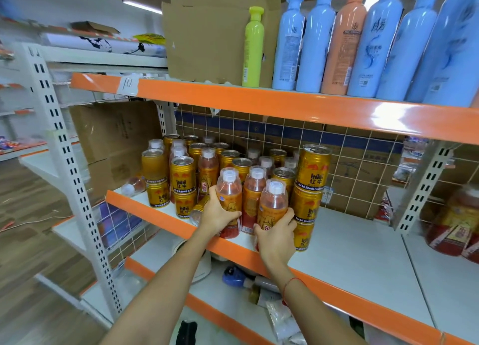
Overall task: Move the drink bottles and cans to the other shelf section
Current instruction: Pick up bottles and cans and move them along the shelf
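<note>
Drink bottles and gold cans crowd the left half of the middle shelf (pixel 350 243), the cans stacked two and three high behind and beside the front row. The left hand (pixel 220 212) curls its fingers around the front-left red drink bottle (pixel 229 189), and the right hand (pixel 276 237) wraps the front-right red drink bottle (pixel 273 202) low on its body, fingers clamped on the label. A third bottle (pixel 252 189) stands between them, ungripped, and a three-high can stack (pixel 308 194) rises just beside the right hand.

To do this lift well, I'd judge both bottles should come straight up and toward the shelf edge, not sideways, since the tall stack touching the right bottle's side looks easy to topple. Holding each bottle nearer its middle would steady it. A can (pixel 201 209) lies on its side just left of the left hand, so that wrist should stay clear of it. The bare white surface to the right on the same shelf looks like the likely place to set them down, upright and well apart from the edge
</note>
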Available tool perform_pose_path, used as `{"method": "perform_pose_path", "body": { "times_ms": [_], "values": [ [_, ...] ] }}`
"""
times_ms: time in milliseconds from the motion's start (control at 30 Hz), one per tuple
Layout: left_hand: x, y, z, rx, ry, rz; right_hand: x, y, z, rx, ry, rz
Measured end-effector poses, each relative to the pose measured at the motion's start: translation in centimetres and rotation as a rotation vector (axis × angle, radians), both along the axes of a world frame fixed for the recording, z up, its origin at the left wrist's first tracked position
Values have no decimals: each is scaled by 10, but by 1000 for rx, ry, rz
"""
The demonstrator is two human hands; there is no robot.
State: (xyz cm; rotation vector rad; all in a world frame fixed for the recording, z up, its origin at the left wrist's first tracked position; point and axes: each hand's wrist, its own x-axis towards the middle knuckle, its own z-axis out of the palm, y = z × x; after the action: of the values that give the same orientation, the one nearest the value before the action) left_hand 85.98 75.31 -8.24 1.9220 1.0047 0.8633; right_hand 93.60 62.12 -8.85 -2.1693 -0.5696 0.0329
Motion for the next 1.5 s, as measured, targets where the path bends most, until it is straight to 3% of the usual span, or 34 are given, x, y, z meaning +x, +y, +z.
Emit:
{"method": "perform_pose_path", "body": {
  "times_ms": [400, 800, 933, 1233, 1500],
  "values": [
    [-20, -22, 22, 34, -14, -39, 2, -36, 5, 125, -14, 48],
    [-16, -111, 32, 28, 45, -175, 37, -137, 19, 167, -50, -3],
    [14, -157, 40, 36, 86, -225, 68, -192, 25, 162, -71, -28],
    [124, -293, 41, -43, -19, -312, 173, -332, 26, 59, -98, -94],
    [213, -355, 27, -102, -6, -449, 238, -395, 11, 18, -33, -156]
  ]
}}
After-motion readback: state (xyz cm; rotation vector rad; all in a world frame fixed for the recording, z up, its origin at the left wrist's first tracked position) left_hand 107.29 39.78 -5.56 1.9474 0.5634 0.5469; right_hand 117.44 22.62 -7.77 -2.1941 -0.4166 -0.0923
